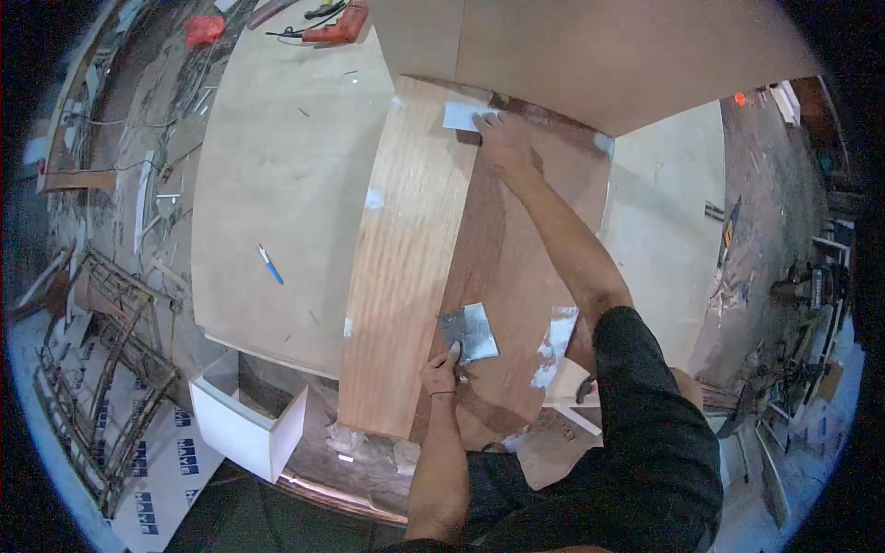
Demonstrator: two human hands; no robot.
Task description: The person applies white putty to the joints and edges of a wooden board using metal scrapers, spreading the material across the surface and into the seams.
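My right hand (509,146) reaches far forward, its fingers bent over a flat white rectangular piece (463,116) near the panel's far edge. Whether that piece is a putty spreader or a sheet, I cannot tell. In my left hand (441,373) is a square metal plate (467,332), dark on one side and smeared with white paste on the other. Both hands are over a wooden panel with a pale strip (406,249) and a reddish-brown part (502,249). Small white filler spots (373,198) dot the pale strip's left edge. A larger white smear (554,348) lies at the right.
On the pale board (286,184) at left lie a blue-handled brush (270,264) and, at its far end, an orange power drill (339,24). A large brown panel (590,55) rises at the far side. An open white box (251,419) stands near left, beside a metal frame (106,359).
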